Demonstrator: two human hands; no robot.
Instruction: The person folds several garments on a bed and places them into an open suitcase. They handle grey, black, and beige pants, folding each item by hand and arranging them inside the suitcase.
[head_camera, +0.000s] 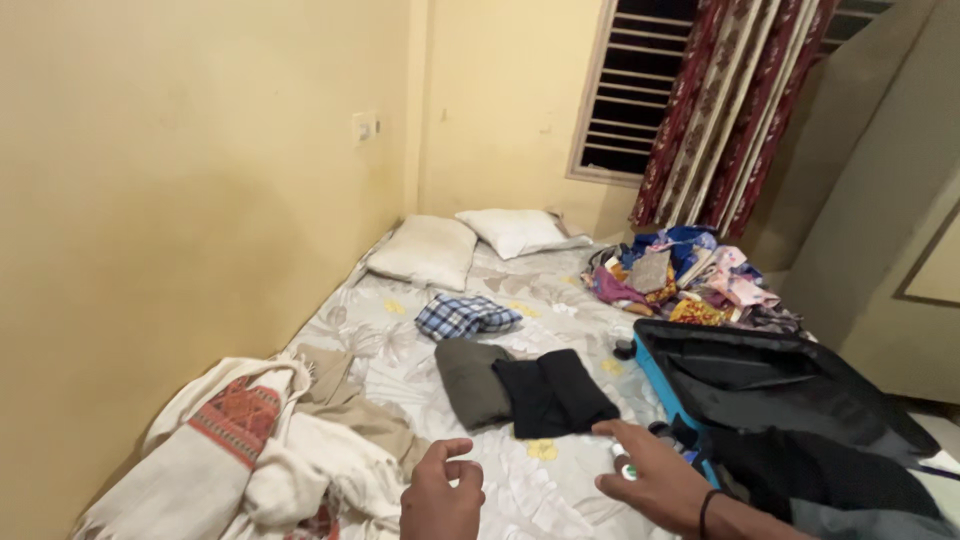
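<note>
I am looking down at a bed covered with a floral sheet (560, 500), pushed against a yellow wall. My two hands are low in the view and held apart from each other. My left hand (441, 497) hovers over the sheet with its fingers loosely curled, gripping nothing. My right hand (650, 480), with a dark band at the wrist, is closed around a small white bottle with a green cap (623, 462), held just above the sheet at the bed's near edge.

Just beyond my right hand lies a folded black garment (553, 393), touching a folded olive-grey garment (470, 381) on its left. Farther up the bed sits a blue checked cloth (464, 316), and two pale pillows (425, 250) rest at the head near the wall corner. To my left, cream shawls with a red woven patch (235, 425) lie bunched by the wall. To my right, an open blue suitcase with black lining (770, 385) rests on the bed's edge, and behind it a heap of colourful clothes (690, 280) sits beneath a window with patterned maroon curtains (730, 110).
</note>
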